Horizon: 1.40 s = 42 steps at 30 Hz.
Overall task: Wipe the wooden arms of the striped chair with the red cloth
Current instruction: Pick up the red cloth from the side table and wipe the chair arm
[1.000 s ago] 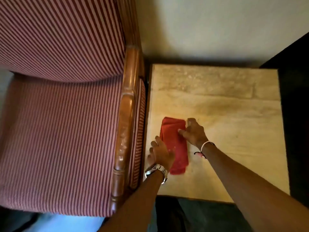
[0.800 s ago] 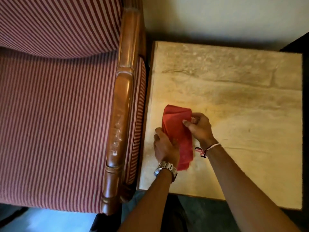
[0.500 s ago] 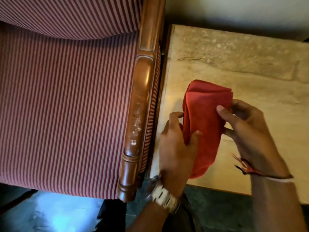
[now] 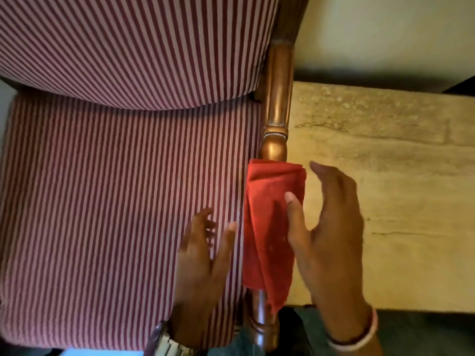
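The folded red cloth lies draped lengthwise over the chair's right wooden arm, covering its front half. My right hand is at the cloth's right side, thumb pressed on top of it, fingers spread over the table beside the arm. My left hand hovers over the striped seat just left of the cloth, fingers apart and holding nothing. The arm's rear part and its front knob show bare wood. The chair's other arm is out of view.
A pale stone-topped side table stands tight against the chair's right side. The striped backrest fills the top left. A light wall is behind the table, and dark floor lies along the bottom.
Both hands lifted the red cloth off the side table and carried it left onto the chair's wooden arm. My left hand has let go and moved over the seat.
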Tool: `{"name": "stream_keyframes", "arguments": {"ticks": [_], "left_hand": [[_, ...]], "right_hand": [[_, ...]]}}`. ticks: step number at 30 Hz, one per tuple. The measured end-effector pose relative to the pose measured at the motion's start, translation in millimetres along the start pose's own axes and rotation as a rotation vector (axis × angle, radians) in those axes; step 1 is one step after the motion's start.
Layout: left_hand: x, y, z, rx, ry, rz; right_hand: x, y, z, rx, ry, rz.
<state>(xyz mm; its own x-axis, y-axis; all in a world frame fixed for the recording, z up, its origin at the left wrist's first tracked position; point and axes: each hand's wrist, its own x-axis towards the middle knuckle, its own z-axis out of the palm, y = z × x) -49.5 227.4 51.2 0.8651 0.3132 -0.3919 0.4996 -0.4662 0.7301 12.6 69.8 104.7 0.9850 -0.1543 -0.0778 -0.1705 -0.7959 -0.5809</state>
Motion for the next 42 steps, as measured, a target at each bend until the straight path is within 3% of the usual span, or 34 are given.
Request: {"name": "stream_keyframes", "arguments": {"ticks": [5,10,17,19,25,27,35,42], "left_hand": [[62,-93,-22,0.548,0.017,0.282],[109,-174,-22,0.899,-0.051,0.599],[121,-198,-13,0.889,0.007,0.643],[121,-200,-14,0.883,0.010,0.646],[121,-201,-13,0.843,0.018,0.651],[119,-199,-13,0.851,0.017,0.646],[118,-194,-13,0.913,0.039,0.632],[117,-198,-14,0.916,0.027,0.618]], "right_hand": [[-55,3,60,-0.297,-0.153,-0.171],[-19,5,87,-0.419,-0.075,-0.212],[112,-36,99,-0.538,-0.012,-0.202],[88,-28,99,-0.528,0.007,-0.213],[-97,13,88,-0.491,-0.100,-0.128],[-98,18,90,-0.485,-0.087,-0.104],[53,-18,97,-0.500,-0.024,-0.177],[-106,22,91,-0.514,-0.096,-0.162]]}}
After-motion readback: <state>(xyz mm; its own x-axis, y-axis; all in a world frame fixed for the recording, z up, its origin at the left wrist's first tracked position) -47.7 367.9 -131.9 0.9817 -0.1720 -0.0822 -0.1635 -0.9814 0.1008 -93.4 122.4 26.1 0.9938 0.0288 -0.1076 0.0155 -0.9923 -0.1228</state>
